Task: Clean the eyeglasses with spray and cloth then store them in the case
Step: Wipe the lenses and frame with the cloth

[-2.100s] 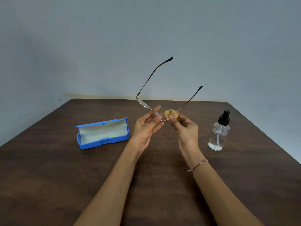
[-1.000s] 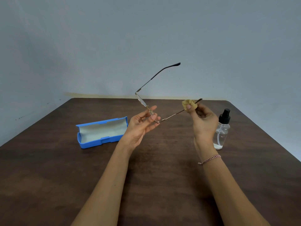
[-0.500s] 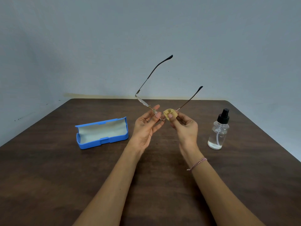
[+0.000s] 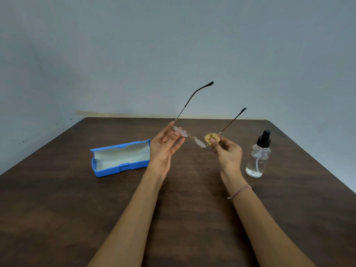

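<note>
- The eyeglasses (image 4: 192, 137) are held in the air above the table (image 4: 67, 209), at the centre of the frame. Both temples are unfolded and point up toward the wall (image 4: 173, 45).
- The left hand (image 4: 164, 151) sits just left of centre, palm toward the camera. Thumb and fingertips pinch the frame at its left-hand lens. The fingers are nearly straight and lie close together. A ring (image 4: 163, 140) shows on one finger.
- The right hand (image 4: 228, 153) sits just right of centre. Thumb and forefinger are clamped on the cloth (image 4: 211, 138), and the remaining fingers curl toward the palm.
- The cloth is small, yellow and bunched. It touches the right end of the frame, where the lower temple joins the lens.
- A bracelet (image 4: 239, 191) circles the right wrist.
- The case (image 4: 121, 159) is blue and lies open on the table, left of centre. Its pale lining faces the camera. Its right end passes behind the left hand.
- The spray bottle (image 4: 258, 160) stands upright on the table at the right of the frame, just beside the right hand and not touched. The body is clear and the pump head is black.
</note>
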`<state>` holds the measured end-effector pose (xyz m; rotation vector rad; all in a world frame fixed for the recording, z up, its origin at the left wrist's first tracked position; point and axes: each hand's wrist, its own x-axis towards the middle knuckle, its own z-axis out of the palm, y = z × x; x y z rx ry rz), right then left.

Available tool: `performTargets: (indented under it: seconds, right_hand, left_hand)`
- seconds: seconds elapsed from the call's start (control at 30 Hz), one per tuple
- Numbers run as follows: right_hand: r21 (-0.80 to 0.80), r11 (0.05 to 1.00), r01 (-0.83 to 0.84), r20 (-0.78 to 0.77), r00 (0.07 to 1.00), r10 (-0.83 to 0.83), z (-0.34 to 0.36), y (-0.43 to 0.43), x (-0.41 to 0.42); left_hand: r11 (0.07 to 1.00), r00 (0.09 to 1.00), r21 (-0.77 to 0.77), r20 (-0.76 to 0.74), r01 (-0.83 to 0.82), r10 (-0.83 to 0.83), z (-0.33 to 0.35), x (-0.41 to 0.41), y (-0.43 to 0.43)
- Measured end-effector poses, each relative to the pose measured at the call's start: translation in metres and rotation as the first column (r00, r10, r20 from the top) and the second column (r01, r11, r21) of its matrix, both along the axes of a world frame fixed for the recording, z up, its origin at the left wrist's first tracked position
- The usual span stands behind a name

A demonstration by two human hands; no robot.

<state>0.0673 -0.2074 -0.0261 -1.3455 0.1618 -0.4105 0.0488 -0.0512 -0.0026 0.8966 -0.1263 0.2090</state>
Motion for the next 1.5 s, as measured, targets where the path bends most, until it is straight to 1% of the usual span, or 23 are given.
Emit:
performTargets:
  seconds: [0.17,0.3,0.47,0.63,0.77,0.9,1.07,1.13,1.33,1.5]
  right_hand:
    - [-0.018,0.999,0.031,-0.028,0.999,-0.031,-0.004,-0.001,0.003]
    - [-0.033,0.996,0.083,-0.053,0.995,-0.085,-0.004,-0.003,0.004]
    - [-0.061,0.99,0.129,-0.073,0.988,-0.133,-0.004,-0.002,0.005]
    - [-0.045,0.986,0.158,-0.099,0.982,-0.162,-0.003,-0.003,0.004]
    - [-0.044,0.984,0.172,-0.091,0.98,-0.175,-0.001,-0.003,0.002]
    - [-0.055,0.986,0.157,-0.093,0.982,-0.161,-0.001,0.0,0.0]
    - [-0.042,0.985,0.165,-0.097,0.981,-0.168,-0.001,-0.002,-0.001]
    - [-0.047,0.987,0.153,-0.098,0.983,-0.157,-0.001,-0.003,-0.001]
    - [-0.122,0.991,0.057,-0.155,0.985,-0.076,-0.01,0.003,0.004]
    - [-0.002,0.999,0.048,-0.095,0.994,-0.048,-0.003,0.001,-0.001]
  left_hand:
    - [0.997,1.0,0.075,-0.028,-0.008,0.01,-0.001,-0.003,-0.003]
    - [0.991,1.0,0.132,-0.019,-0.001,0.004,-0.003,-0.003,-0.007]
    - [0.991,0.999,0.13,-0.032,0.005,-0.001,-0.004,-0.003,-0.008]
    - [0.984,0.999,0.176,-0.014,0.038,-0.037,-0.005,-0.005,-0.01]
    - [0.984,0.997,0.178,-0.077,0.003,0.01,-0.009,0.001,-0.009]
    - [0.983,0.988,0.18,-0.142,-0.037,0.063,-0.013,0.005,-0.007]
    - [0.987,0.986,0.164,-0.164,0.0,0.027,-0.011,0.006,-0.007]
    - [0.984,0.987,0.176,-0.16,-0.001,0.029,-0.012,0.007,-0.007]
    - [0.975,0.986,0.201,-0.12,-0.091,0.117,-0.014,0.008,-0.006]
    - [0.976,0.982,0.157,-0.089,-0.15,0.166,-0.014,0.008,-0.005]
